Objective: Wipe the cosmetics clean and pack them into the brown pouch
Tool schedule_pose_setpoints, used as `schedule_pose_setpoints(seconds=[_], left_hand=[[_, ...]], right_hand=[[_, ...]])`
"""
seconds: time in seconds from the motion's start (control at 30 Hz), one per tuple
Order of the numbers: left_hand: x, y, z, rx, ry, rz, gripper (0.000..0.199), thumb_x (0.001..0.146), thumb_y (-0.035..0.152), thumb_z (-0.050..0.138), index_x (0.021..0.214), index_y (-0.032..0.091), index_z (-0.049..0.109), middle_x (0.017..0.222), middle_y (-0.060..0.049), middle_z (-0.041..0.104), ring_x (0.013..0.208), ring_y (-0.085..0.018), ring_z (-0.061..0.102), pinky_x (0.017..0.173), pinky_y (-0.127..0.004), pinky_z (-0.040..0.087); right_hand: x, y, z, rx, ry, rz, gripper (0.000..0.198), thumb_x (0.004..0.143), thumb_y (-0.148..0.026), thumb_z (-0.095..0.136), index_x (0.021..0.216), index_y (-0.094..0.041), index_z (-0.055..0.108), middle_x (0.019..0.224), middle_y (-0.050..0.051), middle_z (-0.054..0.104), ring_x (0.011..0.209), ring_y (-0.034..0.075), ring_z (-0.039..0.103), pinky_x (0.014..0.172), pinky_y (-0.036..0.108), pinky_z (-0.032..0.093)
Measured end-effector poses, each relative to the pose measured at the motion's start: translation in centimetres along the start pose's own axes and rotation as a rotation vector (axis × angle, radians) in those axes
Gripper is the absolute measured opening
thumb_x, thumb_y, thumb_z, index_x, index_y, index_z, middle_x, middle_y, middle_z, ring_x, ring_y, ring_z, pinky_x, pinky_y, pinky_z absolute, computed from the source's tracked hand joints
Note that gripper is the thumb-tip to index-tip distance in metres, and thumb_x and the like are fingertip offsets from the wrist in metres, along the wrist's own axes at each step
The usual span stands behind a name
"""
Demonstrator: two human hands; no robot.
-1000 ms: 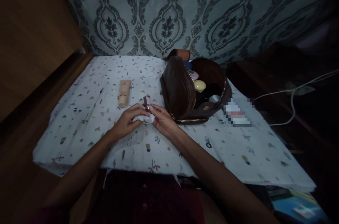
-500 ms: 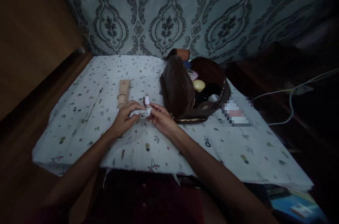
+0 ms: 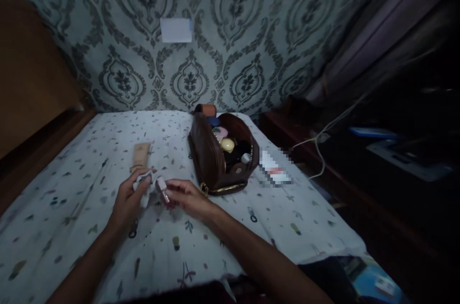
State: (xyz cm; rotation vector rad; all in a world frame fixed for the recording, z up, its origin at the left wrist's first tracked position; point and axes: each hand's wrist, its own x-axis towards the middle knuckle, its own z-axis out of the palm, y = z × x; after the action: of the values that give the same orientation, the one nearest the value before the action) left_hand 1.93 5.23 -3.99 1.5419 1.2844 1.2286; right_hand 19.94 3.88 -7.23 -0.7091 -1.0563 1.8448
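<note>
My left hand (image 3: 126, 197) is closed round a crumpled white cloth (image 3: 143, 195), which could be a wipe or a tissue. Between the fingers of my right hand (image 3: 190, 198) is a small cosmetic tube (image 3: 162, 184) with a pale cap and a pinkish, see-through body, tilted close beside the cloth. Just beyond my left hand lies a beige squeeze tube (image 3: 141, 154), its lower end partly hidden by the fingers. A brown zip bag (image 3: 207, 153) stands unzipped to the right, with a yellow egg-shaped item (image 3: 227, 144) and several other items inside.
A patterned white cloth (image 3: 223, 232) covers the table. Right of the bag lies a pixelated flat item (image 3: 275, 170). White cables (image 3: 318, 151) hang at the right, above dark furniture. Wallpaper with a white paper (image 3: 176, 30) rises behind, and a wooden panel (image 3: 32, 74) stands left.
My view has tilted up and shifted, so the things appear lower and further left. My right hand has turned the small tube, and its cap and body now show beside the cloth.
</note>
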Motion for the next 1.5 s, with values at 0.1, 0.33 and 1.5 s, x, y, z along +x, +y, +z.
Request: schedule_pose_setpoints(seconds=[0.1,0.33,1.5], left_hand=[[-0.1,-0.5,0.4,-0.125,-0.042,-0.189,0.057,0.075,0.066,0.068,0.105,0.018,0.071,0.073,-0.001,0.067,0.062,-0.017,0.058,0.055,-0.025,0.044],[-0.3,-0.1,1.2,-0.278,0.009,-0.344,0.075,0.051,0.071,0.081,0.1,0.014,0.07,0.062,0.002,0.063,0.054,-0.014,0.054,0.049,-0.022,0.042],[-0.9,-0.6,0.9,0.078,-0.46,0.008,0.038,0.087,0.058,0.057,0.091,0.024,0.073,0.097,-0.006,0.071,0.093,-0.025,0.065,0.079,-0.029,0.053]], right_hand=[[0.3,0.2,-0.1,-0.12,0.065,-0.105,0.048,0.068,-0.058,0.082,0.096,-0.021,0.069,0.076,-0.003,0.063,0.059,0.009,0.054,0.058,0.023,0.045],[0.3,0.2,0.6,-0.303,0.186,-0.312,0.04,0.076,-0.056,0.074,0.093,-0.021,0.062,0.08,-0.002,0.059,0.069,0.013,0.056,0.063,0.025,0.049],[2.8,-23.3,-7.5,-2.2,0.578,0.229,0.027,0.091,-0.022,0.058,0.113,-0.011,0.068,0.116,0.021,0.072,0.112,0.03,0.068,0.09,0.036,0.051]])
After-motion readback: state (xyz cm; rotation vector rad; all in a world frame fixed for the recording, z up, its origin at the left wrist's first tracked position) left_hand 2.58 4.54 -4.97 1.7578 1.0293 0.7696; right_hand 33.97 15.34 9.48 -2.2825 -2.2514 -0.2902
